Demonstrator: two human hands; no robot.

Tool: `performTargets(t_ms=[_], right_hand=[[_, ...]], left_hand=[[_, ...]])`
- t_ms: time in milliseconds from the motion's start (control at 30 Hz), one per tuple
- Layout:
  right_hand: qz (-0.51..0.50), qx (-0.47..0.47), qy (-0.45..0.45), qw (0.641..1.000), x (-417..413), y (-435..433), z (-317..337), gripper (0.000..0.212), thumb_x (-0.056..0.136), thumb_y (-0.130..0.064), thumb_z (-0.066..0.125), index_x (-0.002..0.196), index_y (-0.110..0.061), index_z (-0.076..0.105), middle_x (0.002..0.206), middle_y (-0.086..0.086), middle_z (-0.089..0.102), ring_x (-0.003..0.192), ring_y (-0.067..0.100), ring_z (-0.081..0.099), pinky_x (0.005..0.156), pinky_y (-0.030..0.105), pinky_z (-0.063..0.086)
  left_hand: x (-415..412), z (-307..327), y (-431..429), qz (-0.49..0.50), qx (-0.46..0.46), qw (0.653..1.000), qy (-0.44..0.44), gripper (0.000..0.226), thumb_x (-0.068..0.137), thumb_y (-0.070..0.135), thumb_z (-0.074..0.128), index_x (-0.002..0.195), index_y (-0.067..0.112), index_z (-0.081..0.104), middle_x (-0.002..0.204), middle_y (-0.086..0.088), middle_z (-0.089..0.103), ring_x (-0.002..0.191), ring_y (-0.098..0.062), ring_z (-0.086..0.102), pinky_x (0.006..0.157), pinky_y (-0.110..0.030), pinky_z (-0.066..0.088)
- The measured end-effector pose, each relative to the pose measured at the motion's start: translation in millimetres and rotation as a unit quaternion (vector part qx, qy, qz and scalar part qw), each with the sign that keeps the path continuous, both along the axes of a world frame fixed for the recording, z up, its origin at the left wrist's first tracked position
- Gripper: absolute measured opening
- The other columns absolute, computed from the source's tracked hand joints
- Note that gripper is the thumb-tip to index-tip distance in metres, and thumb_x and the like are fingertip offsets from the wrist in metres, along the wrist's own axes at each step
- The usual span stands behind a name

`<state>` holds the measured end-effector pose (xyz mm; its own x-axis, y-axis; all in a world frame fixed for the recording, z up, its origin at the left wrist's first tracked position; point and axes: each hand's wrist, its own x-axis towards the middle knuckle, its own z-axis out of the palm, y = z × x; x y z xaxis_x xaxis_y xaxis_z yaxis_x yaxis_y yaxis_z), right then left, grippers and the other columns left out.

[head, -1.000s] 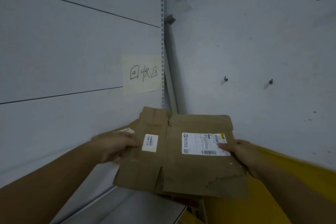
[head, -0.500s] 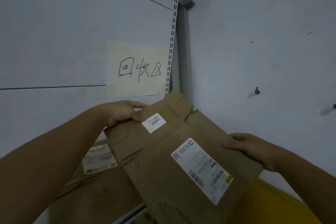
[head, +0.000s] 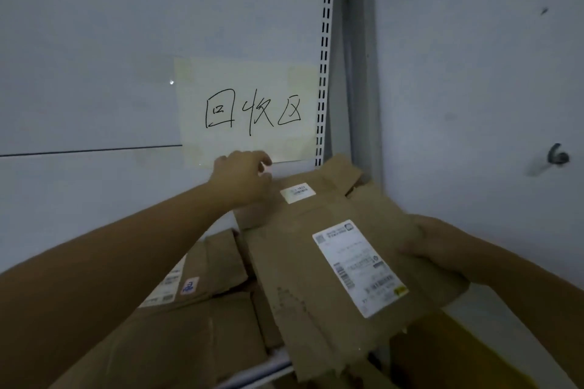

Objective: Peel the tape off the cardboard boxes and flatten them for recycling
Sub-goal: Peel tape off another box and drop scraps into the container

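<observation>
1. We hold one flattened cardboard box (head: pixel 303 262) above the shelf (head: pixel 278 361), toward its back right corner, where the two walls meet beside the slotted upright (head: pixel 325 57).
2. Our right hand (head: pixel 442 249) clasps the box's right edge, about midway along it.
3. Our left hand (head: pixel 243 177) sits at the box's far left corner with its fingers curled. We cannot tell whether it pinches the board or only touches it.
4. The box's long axis runs from us toward the wall corner. Its far flaps point at the foot of the upright, and its near end hangs past the shelf's front edge.
5. The shipping label (head: pixel 358 265) and the small sticker (head: pixel 298 193) both face up.
6. The pile of flattened boxes (head: pixel 189 309) lies on the shelf below and to the left of the held box, partly under our left forearm. The left hand is therefore the nearer one to it.
7. We see no tape on the upper face, so we judge this box ready to stack. The coming move would carry it down and leftward onto the pile, the right hand travelling farther than the left.
</observation>
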<state>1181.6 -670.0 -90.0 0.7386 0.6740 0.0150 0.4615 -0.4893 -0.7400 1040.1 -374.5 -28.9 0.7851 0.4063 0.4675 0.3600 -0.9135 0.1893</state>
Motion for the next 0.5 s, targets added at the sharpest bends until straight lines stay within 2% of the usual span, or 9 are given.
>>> performTargets(t_ms=[67, 133, 200, 300, 367, 400, 433, 500], right_hand=[[0.024, -0.005, 0.019, 1.0, 19.9, 8.6, -11.8, 0.036, 0.089, -0.016, 0.063, 0.123, -0.016, 0.054, 0.119, 0.004, 0.06, 0.103, 0.022, 0.06, 0.093, 0.04, 0.049], [0.056, -0.035, 0.048, 0.997, 34.5, 17.0, -22.1, 0.033, 0.087, -0.019, 0.065, 0.119, -0.013, 0.059, 0.117, 0.008, 0.063, 0.102, 0.023, 0.061, 0.095, 0.044, 0.049], [0.102, -0.119, 0.063, 0.986, 43.0, 24.3, -25.4, 0.038, 0.087, -0.028, 0.065, 0.121, -0.011, 0.061, 0.12, 0.008, 0.062, 0.103, 0.021, 0.061, 0.097, 0.04, 0.048], [0.139, -0.286, 0.032, 0.948, 45.4, 31.5, -12.0, 0.062, 0.083, -0.047, 0.065, 0.132, -0.01, 0.052, 0.128, 0.007, 0.057, 0.105, 0.018, 0.058, 0.094, 0.031, 0.049], [0.137, -0.353, -0.088, 0.921, 42.7, 37.4, 1.7, 0.066, 0.084, -0.053, 0.061, 0.133, -0.011, 0.049, 0.13, 0.008, 0.055, 0.103, 0.018, 0.057, 0.084, 0.025, 0.047], [0.132, -0.353, -0.17, 0.911, 40.7, 42.7, 6.5, 0.061, 0.087, -0.051, 0.058, 0.132, -0.011, 0.049, 0.129, 0.008, 0.055, 0.104, 0.019, 0.056, 0.08, 0.024, 0.044], [0.133, -0.32, -0.239, 0.907, 37.4, 50.5, 8.8, 0.053, 0.09, -0.045, 0.055, 0.13, -0.01, 0.049, 0.128, 0.008, 0.055, 0.107, 0.02, 0.056, 0.08, 0.024, 0.042], [0.179, -0.2, -0.278, 0.922, 27.1, 71.0, 1.2, 0.047, 0.091, -0.039, 0.055, 0.13, -0.015, 0.046, 0.133, 0.008, 0.048, 0.113, 0.022, 0.052, 0.092, 0.03, 0.044]], left_hand=[[-12.7, -16.8, -21.1, 0.005, 0.026, 0.995, 0.099, 0.039, 0.093, 0.045, 0.046, 0.126, 0.026, 0.054, 0.127, 0.001, 0.058, 0.115, -0.021, 0.052, 0.105, -0.043, 0.034], [-24.1, -39.8, -48.4, -0.003, -0.04, 0.983, 0.181, 0.052, 0.092, 0.056, 0.038, 0.13, 0.025, 0.053, 0.134, 0.0, 0.053, 0.121, -0.022, 0.05, 0.107, -0.043, 0.034], [-31.3, -67.3, -72.6, 0.015, -0.07, 0.966, 0.25, 0.058, 0.092, 0.062, 0.031, 0.13, 0.023, 0.05, 0.138, -0.004, 0.049, 0.123, -0.023, 0.048, 0.106, -0.04, 0.037], [-34.9, -96.3, -90.2, 0.083, -0.059, 0.932, 0.347, 0.074, 0.089, 0.071, 0.023, 0.146, 0.022, 0.026, 0.155, -0.008, 0.02, 0.141, -0.03, 0.021, 0.114, -0.051, 0.019], [-35.1, -97.9, -89.9, 0.093, -0.068, 0.921, 0.372, 0.08, 0.088, 0.072, 0.024, 0.151, 0.025, 0.008, 0.16, -0.005, 0.004, 0.146, -0.027, 0.006, 0.116, -0.053, 0.009], [-34.6, -95.4, -88.7, 0.093, -0.08, 0.917, 0.378, 0.081, 0.088, 0.072, 0.025, 0.152, 0.026, 0.004, 0.16, -0.003, 0.0, 0.147, -0.026, 0.002, 0.116, -0.054, 0.007], [-34.1, -92.1, -88.1, 0.09, -0.09, 0.914, 0.385, 0.08, 0.089, 0.071, 0.026, 0.152, 0.027, 0.001, 0.16, -0.003, -0.003, 0.147, -0.025, -0.001, 0.117, -0.053, 0.005], [-32.4, -88.5, -85.6, 0.082, -0.102, 0.908, 0.399, 0.079, 0.09, 0.069, 0.026, 0.152, 0.028, -0.002, 0.16, -0.002, -0.007, 0.147, -0.025, -0.005, 0.117, -0.052, 0.003]])
